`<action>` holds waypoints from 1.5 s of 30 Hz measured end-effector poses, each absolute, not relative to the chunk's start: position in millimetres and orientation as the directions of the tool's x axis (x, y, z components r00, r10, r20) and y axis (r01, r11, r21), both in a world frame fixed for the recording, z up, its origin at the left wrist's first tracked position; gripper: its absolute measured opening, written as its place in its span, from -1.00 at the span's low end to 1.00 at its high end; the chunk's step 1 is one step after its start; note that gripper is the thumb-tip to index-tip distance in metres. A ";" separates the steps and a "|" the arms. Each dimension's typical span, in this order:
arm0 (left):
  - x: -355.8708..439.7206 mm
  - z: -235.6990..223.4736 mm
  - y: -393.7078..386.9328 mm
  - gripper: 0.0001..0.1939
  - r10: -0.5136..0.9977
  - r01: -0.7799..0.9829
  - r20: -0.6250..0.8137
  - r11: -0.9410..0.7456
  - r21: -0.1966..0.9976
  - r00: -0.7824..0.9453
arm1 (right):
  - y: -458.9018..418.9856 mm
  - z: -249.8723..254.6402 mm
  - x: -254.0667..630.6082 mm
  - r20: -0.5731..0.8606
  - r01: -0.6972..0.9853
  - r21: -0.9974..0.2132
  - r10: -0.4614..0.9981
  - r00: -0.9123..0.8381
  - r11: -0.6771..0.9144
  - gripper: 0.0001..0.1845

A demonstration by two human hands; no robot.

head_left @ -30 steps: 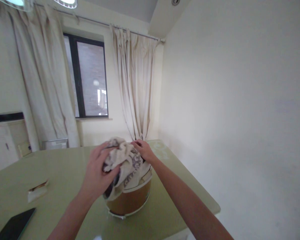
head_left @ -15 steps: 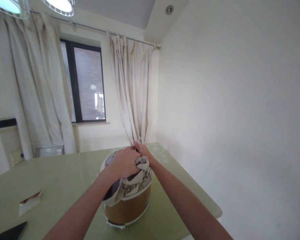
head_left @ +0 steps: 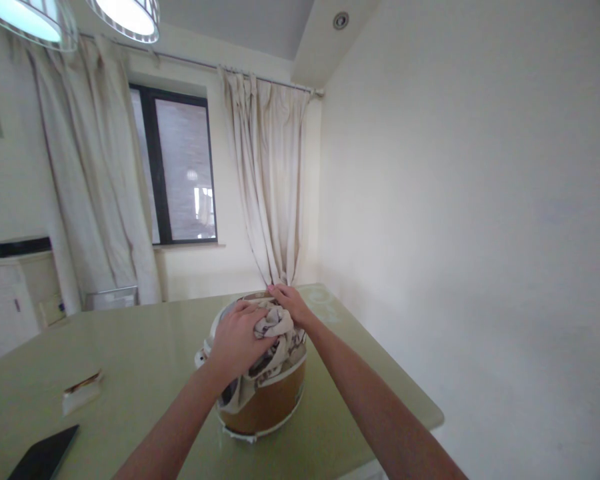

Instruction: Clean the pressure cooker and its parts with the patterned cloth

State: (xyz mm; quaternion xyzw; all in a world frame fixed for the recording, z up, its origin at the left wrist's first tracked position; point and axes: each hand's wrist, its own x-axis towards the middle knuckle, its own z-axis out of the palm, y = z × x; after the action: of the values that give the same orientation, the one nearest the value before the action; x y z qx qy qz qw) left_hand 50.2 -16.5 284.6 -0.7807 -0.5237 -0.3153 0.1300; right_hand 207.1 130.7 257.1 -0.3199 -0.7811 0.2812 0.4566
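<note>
A round brown basket (head_left: 265,407) with a white band at its base and a pale rim stands on the green table (head_left: 145,373). Bunched beige cloth with dark markings (head_left: 275,323) fills it and bulges above the rim. My left hand (head_left: 241,340) curls over the near left of the cloth, thumb and fingers around a fold. On the far right, my right hand (head_left: 291,305) has its fingers closed at the cloth's edge by the rim; its fingertips are partly hidden. The basket's inside is covered by cloth and hands.
A dark flat device (head_left: 45,455) and a small whitish packet (head_left: 83,392) lie on the table to the left. A white wall (head_left: 455,233) runs along the right side. Beyond the table hang curtains (head_left: 265,180) beside a window (head_left: 185,167).
My hands have moved apart, with my left hand shifting down and towards me. More of the bunched cloth shows between them. The view has shifted slightly left.
</note>
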 end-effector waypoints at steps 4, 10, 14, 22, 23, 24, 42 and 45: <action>57.7 299.0 -17.6 -0.78 0.775 0.916 0.542 -0.401 0.025 0.324 | 134.2 256.3 207.1 0.537 0.221 -0.723 0.733 -0.417 0.655 -0.49; 42.3 273.0 -15.3 -0.52 0.751 0.887 0.629 -0.411 0.212 0.198 | 132.8 255.9 207.5 0.535 0.139 -0.748 0.713 -0.453 0.649 -0.50; 21.2 243.8 -26.5 -0.49 0.735 0.878 0.670 -0.385 0.284 0.105 | 127.3 257.3 208.2 0.579 0.139 -0.723 0.703 -0.412 0.677 -0.60; -15.0 253.6 -6.1 -0.57 0.770 0.856 0.638 -0.325 0.403 -0.008 | 119.6 257.3 206.0 0.691 0.193 -0.597 0.621 -0.369 0.779 -0.64; -16.5 260.0 1.0 -0.58 0.800 0.853 0.600 -0.303 0.425 -0.015 | 117.9 258.5 205.3 0.705 0.211 -0.553 0.587 -0.398 0.806 -0.67; -17.7 266.6 8.1 -0.60 0.832 0.845 0.555 -0.288 0.450 -0.012 | 116.4 259.9 204.5 0.712 0.225 -0.518 0.561 -0.422 0.825 -0.71; 49.8 53.2 -54.3 -0.81 0.138 0.905 0.987 -0.426 -0.014 0.080 | 120.7 261.4 208.0 0.544 0.118 -0.715 0.654 -0.526 0.689 -0.52; 62.0 61.0 -49.6 -0.74 0.145 0.905 0.987 -0.425 0.003 0.064 | 124.8 258.6 207.4 0.513 0.146 -0.739 0.691 -0.510 0.657 -0.52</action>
State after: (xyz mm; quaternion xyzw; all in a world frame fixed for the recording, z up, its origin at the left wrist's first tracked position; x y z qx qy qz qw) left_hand 62.0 -49.6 61.0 -0.6418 -0.4091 -0.5482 0.3467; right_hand 207.4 124.8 258.6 -0.2594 -0.8067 0.3226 0.4217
